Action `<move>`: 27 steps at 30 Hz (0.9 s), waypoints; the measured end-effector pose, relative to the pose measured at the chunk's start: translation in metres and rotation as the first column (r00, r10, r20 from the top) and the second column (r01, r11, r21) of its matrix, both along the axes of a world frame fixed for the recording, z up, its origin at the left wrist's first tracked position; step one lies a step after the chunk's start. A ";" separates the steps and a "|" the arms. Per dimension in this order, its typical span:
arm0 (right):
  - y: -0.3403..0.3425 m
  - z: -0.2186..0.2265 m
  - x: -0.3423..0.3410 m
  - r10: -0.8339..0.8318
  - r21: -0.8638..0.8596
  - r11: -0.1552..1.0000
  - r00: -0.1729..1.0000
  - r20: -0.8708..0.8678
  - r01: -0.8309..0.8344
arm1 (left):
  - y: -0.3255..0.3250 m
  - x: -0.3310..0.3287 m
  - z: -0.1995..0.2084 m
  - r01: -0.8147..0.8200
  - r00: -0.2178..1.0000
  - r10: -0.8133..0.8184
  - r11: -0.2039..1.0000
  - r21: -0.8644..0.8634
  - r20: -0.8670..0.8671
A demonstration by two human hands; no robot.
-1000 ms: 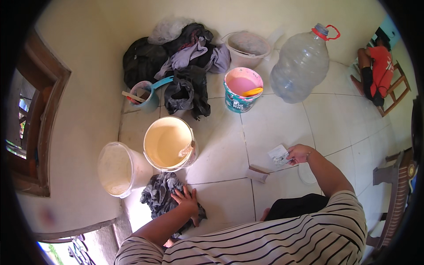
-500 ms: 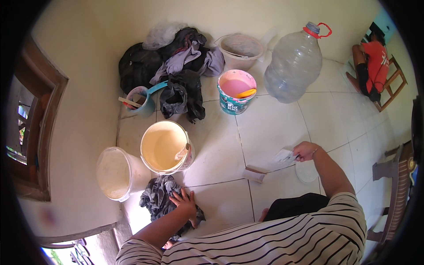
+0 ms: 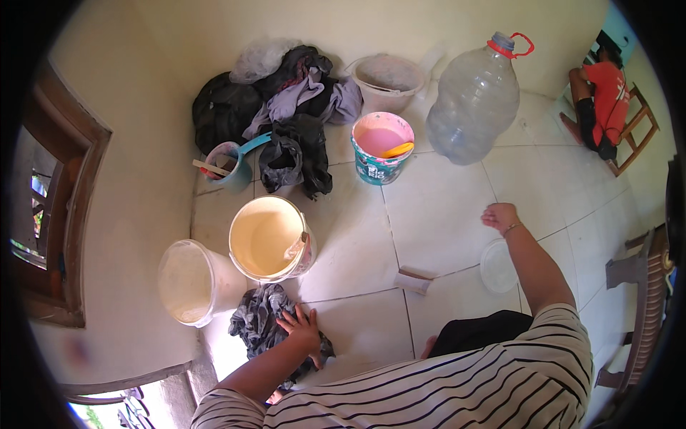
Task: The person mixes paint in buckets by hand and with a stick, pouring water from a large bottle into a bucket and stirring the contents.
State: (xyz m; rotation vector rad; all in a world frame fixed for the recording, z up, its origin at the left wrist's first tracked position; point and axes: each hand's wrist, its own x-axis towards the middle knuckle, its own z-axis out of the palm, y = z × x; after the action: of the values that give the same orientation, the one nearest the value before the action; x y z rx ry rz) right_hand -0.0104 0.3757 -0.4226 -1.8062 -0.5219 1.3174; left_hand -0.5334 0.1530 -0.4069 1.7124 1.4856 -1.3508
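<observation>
My left hand (image 3: pixel 303 333) lies flat, fingers spread, on a crumpled black plastic bag (image 3: pixel 259 322) on the tiled floor. Its fingers are not wrapped round the bag. Over the floor to the right is my right hand (image 3: pixel 501 217), fingers curled closed; whatever they hold, if anything, is hidden. A round translucent lid (image 3: pixel 499 266) lies just below that hand, partly beside my forearm. Between my hands rests a small whitish block with a brown side (image 3: pixel 414 281). Close to my left hand stand a cream-coloured bucket (image 3: pixel 266 236) and a tilted whitish tub (image 3: pixel 187 282).
Farther off stand a teal pail of pink paint (image 3: pixel 379 164) with a yellow tool, a large clear bottle (image 3: pixel 473 107) and a grey-white basin (image 3: pixel 389 75). A blue dipper (image 3: pixel 241 175) sits by piled black bags (image 3: pixel 293 154). A person in red (image 3: pixel 607 100) sits far right, near wooden furniture (image 3: pixel 639 307).
My right hand has moved away from me, off the lid's edge. The flat whitish thing it held no longer shows. My left hand stays on the black bag.
</observation>
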 end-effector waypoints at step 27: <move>-0.152 0.011 0.096 -0.116 -0.655 0.715 0.965 0.233 0.244 | 0.001 -0.004 0.005 -0.021 0.995 0.018 1.000 0.024 0.100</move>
State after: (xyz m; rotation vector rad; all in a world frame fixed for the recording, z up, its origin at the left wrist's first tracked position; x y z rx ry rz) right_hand 0.0858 0.2233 -0.4114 -2.5205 0.0972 1.3071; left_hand -0.5376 0.1535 -0.4015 1.7498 1.4650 -1.2234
